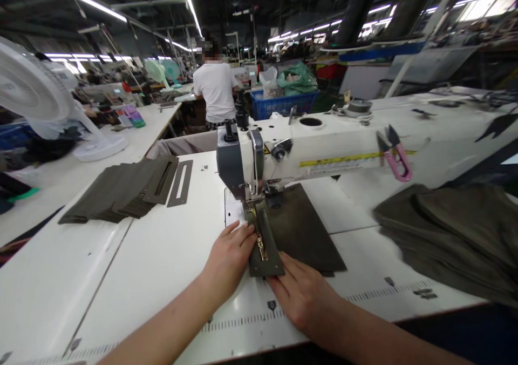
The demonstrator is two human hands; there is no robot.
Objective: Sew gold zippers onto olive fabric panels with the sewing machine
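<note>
Strip point(272, 249) at sewing machine point(319, 138)'s 7 o'clock. Left hand point(227, 252): fingers extended, resting at strip's 9. Right hand point(304, 290): at 5, grip unclear. Likely light, bendy; guide by long edges.

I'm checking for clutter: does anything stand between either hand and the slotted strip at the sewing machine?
Nothing visible does: the left hand touches the left side of the slotted strip, and the right hand is at its near right corner.
</note>
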